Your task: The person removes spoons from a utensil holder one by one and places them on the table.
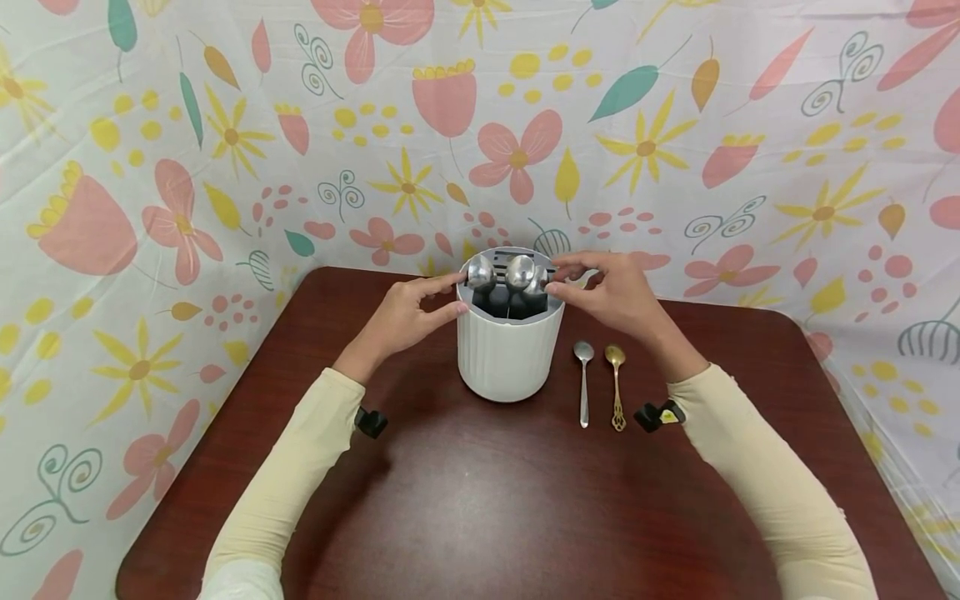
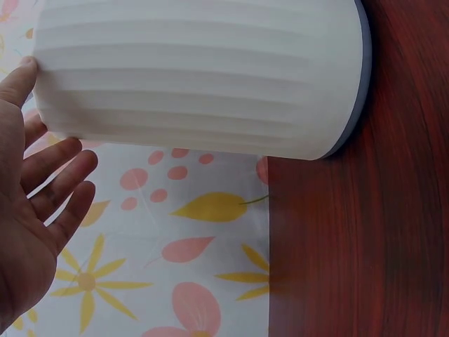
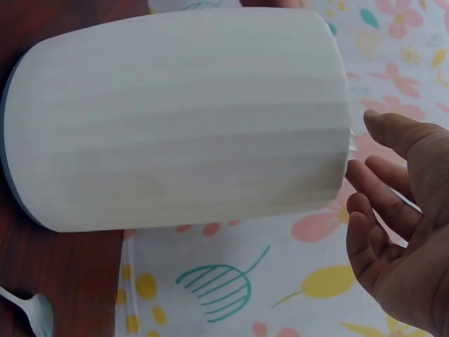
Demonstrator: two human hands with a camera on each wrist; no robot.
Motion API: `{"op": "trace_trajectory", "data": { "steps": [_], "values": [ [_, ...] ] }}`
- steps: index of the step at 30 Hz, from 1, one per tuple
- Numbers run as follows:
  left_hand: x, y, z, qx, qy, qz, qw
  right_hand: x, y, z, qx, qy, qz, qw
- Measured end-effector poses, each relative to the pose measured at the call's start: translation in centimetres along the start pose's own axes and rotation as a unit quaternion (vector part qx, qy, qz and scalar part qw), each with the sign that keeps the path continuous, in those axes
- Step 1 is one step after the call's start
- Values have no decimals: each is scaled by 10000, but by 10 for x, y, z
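A white ribbed utensil holder (image 1: 506,358) with a grey inner rim stands on the table, also filling much of the left wrist view and the right wrist view. Several shiny metal spoons (image 1: 520,272) stand in it, bowls up; the container hides their handles. At its left rim, my left hand (image 1: 408,312) touches with fingertips and thumb, the other fingers spread loosely (image 2: 59,175). My right hand (image 1: 611,287) is at the right rim, beside the rightmost spoon bowl, its thumb and fingers apart (image 3: 400,196). Whether it touches that spoon is unclear.
Right of the holder, a silver spoon (image 1: 583,379) and a gold spoon (image 1: 616,383) with an ornate handle lie side by side on the dark red-brown table (image 1: 465,500). A flower-printed cloth (image 1: 300,167) hangs behind and beside the table.
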State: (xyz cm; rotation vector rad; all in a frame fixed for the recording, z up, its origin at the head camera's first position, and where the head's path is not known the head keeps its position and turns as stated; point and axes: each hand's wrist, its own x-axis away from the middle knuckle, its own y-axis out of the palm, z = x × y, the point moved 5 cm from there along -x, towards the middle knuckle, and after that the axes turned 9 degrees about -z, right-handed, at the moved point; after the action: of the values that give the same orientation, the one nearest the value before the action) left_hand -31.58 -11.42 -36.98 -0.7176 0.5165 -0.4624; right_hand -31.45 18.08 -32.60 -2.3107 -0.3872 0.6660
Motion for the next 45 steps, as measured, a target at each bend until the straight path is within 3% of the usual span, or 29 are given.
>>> {"op": "trace_trajectory", "data": {
  "steps": [18, 45],
  "values": [
    [0, 1, -2, 61, 32, 10, 10000, -4, 12, 0, -17, 229, -12, 9997],
    [-2, -1, 1, 17, 33, 67, 10000, -8, 13, 5, -734, 413, -222, 9962]
  ]
}}
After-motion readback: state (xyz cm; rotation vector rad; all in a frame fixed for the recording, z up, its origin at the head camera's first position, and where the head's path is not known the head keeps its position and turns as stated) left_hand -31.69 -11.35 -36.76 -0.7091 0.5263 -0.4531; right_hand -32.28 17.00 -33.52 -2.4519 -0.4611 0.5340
